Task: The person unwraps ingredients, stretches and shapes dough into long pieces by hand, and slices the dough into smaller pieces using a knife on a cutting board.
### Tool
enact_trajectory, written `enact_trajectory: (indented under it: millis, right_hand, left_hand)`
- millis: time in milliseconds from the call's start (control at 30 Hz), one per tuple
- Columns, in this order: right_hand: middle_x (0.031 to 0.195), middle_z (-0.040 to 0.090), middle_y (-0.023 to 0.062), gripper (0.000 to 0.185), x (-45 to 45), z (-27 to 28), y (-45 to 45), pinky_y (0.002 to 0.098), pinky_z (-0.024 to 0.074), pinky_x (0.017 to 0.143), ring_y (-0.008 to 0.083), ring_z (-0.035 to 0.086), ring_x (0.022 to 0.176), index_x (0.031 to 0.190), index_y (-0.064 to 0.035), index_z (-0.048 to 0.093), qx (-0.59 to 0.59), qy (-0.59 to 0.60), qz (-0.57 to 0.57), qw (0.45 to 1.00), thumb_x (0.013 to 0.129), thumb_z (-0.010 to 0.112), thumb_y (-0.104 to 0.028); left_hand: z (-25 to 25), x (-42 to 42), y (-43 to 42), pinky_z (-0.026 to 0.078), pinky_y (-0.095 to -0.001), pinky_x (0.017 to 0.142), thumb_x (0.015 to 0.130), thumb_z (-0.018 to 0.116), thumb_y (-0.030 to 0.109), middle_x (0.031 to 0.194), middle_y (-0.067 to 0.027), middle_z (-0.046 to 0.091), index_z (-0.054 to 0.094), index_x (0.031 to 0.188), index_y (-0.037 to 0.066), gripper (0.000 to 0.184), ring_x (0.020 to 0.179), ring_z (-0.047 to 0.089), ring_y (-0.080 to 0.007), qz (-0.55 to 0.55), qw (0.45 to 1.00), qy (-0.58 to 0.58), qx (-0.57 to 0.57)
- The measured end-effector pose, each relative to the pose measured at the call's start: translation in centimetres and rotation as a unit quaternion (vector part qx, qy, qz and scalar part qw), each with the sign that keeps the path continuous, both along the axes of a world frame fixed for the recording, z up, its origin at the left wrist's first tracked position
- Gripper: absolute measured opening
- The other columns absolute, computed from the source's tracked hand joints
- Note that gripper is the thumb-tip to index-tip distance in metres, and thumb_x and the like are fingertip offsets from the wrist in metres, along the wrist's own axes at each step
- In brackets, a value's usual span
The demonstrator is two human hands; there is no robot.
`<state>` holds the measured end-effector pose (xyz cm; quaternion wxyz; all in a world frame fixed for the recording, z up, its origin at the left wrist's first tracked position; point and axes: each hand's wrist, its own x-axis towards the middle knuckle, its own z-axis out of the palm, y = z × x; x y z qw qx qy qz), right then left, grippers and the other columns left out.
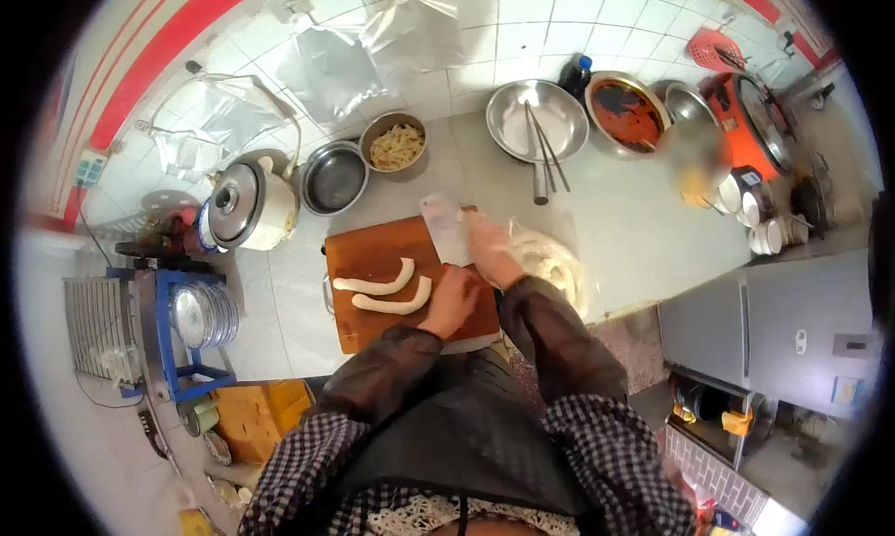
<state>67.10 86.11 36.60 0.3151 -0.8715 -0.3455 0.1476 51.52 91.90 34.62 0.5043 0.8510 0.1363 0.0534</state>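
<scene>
My right hand is closed round the handle end of a broad-bladed cleaver, whose flat pale blade lies over the upper right of a brown wooden cutting board. Just below it, my left hand rests on the board with its fingers curled together; whatever they hold, if anything, is hidden. Two long pale dough strips, an upper one and a lower one, lie curved on the board left of that hand. To the right of my right hand sits pale dough under clear plastic.
Along the wall stand a pot of cut pale food, a dark metal bowl, a lidded pot, a pan with chopsticks and a basin of red oily sauce. White cups are at the right, stacked plates at the left.
</scene>
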Motion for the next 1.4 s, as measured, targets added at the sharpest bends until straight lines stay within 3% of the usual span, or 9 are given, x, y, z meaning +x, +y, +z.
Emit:
enact_trajectory:
  millis: [100, 267, 433, 567, 667, 767, 867, 1133, 1400]
  right_hand:
    - [0.113, 0.063, 0.0236, 0.029, 2.1, -3.7, 5.0, 0.0480, 0.0506, 0.086, 0.0396, 0.062, 0.104, 0.114, -0.0020, 0.062, -0.129, -0.071, 0.053, 0.988, 0.092, 0.044, -0.009]
    - [0.118, 0.061, 0.0247, 0.027, 3.5, -6.0, 7.7, 0.0492, 0.0511, 0.086, 0.0408, 0.062, 0.105, 0.110, -0.0017, 0.066, -0.209, 0.018, 0.039, 0.977, 0.088, 0.052, -0.010]
    - [0.108, 0.066, 0.0199, 0.027, -0.3, 2.7, 2.2, 0.0476, 0.0497, 0.085, 0.0387, 0.063, 0.101, 0.107, -0.0033, 0.064, 0.037, 0.019, -0.075, 0.996, 0.088, 0.051, -0.017]
    - [0.107, 0.064, 0.0195, 0.028, -1.3, 3.5, -8.2, 0.0460, 0.0477, 0.089, 0.0362, 0.061, 0.102, 0.108, -0.0020, 0.064, -0.133, 0.012, -0.196, 0.971, 0.088, 0.053, -0.018]
    - [0.112, 0.062, 0.0177, 0.031, -2.3, -1.1, -12.1, 0.0453, 0.0461, 0.092, 0.0345, 0.058, 0.106, 0.114, -0.0031, 0.063, -0.143, -0.202, -0.153, 0.957, 0.089, 0.055, -0.020]
    - [0.116, 0.060, 0.0159, 0.033, -7.1, -0.3, -6.0, 0.0458, 0.0454, 0.094, 0.0354, 0.057, 0.110, 0.118, -0.0070, 0.060, -0.102, 0.003, -0.048, 0.994, 0.087, 0.059, -0.021]
    - [0.118, 0.053, 0.0197, 0.031, -10.7, -0.7, 0.9, 0.0452, 0.0515, 0.086, 0.0394, 0.056, 0.106, 0.116, -0.0034, 0.053, -0.187, -0.045, 0.030, 0.981, 0.085, 0.054, -0.004]
    - [0.113, 0.052, 0.0239, 0.028, -9.2, 1.0, 0.8, 0.0483, 0.0474, 0.084, 0.0430, 0.058, 0.100, 0.111, -0.0018, 0.047, -0.041, 0.122, -0.135, 0.982, 0.088, 0.059, -0.013]
    - [0.097, 0.057, 0.0247, 0.018, -10.8, -1.7, -2.1, 0.0501, 0.0432, 0.081, 0.0459, 0.055, 0.096, 0.102, -0.0003, 0.049, -0.014, 0.069, -0.076, 0.995, 0.095, 0.052, -0.016]
  left_hand:
    - [1.0, -4.7, 4.2, 0.042, -0.0443, 0.089, 0.072, 0.078, 0.013, 0.113, -0.0175, 0.054, 0.052, 0.101, 0.004, 0.040, 0.106, 0.050, -0.0376, 0.055, 0.974, 0.021, 0.217]
    - [-1.8, -8.3, 5.3, 0.039, -0.0435, 0.091, 0.075, 0.076, 0.020, 0.110, -0.0170, 0.054, 0.053, 0.114, 0.005, 0.049, 0.108, 0.049, -0.0356, 0.041, 0.943, 0.107, 0.312]
    - [-3.8, -7.5, 6.9, 0.042, -0.0481, 0.084, 0.074, 0.069, 0.004, 0.108, -0.0191, 0.054, 0.056, 0.111, 0.003, 0.039, 0.098, 0.052, -0.0415, 0.060, 0.969, 0.055, 0.232]
    - [-2.3, -7.9, 8.6, 0.042, -0.0482, 0.088, 0.073, 0.071, 0.005, 0.113, -0.0197, 0.053, 0.056, 0.109, 0.005, 0.039, 0.105, 0.050, -0.0406, 0.094, 0.962, 0.007, 0.258]
    - [-3.0, -6.8, 8.3, 0.036, -0.0516, 0.097, 0.073, 0.078, 0.014, 0.126, -0.0173, 0.049, 0.055, 0.114, 0.004, 0.048, 0.120, 0.044, -0.0364, 0.134, 0.938, -0.001, 0.321]
    - [-4.2, -5.9, 8.0, 0.036, -0.0495, 0.097, 0.072, 0.080, 0.016, 0.127, -0.0174, 0.048, 0.054, 0.111, 0.003, 0.049, 0.119, 0.044, -0.0369, 0.140, 0.965, 0.016, 0.221]
    - [-6.2, -5.3, 8.5, 0.040, -0.0465, 0.093, 0.072, 0.078, 0.013, 0.119, -0.0173, 0.052, 0.053, 0.106, 0.003, 0.043, 0.111, 0.050, -0.0381, 0.153, 0.966, 0.010, 0.206]
    - [-6.9, -4.6, 8.3, 0.042, -0.0484, 0.094, 0.067, 0.077, 0.008, 0.117, -0.0163, 0.055, 0.055, 0.106, 0.004, 0.045, 0.110, 0.052, -0.0384, 0.021, 0.979, -0.131, 0.153]
    - [-6.1, -5.5, 9.2, 0.045, -0.0458, 0.091, 0.067, 0.079, 0.006, 0.121, -0.0175, 0.052, 0.057, 0.107, 0.003, 0.046, 0.111, 0.051, -0.0390, 0.072, 0.963, -0.117, 0.233]
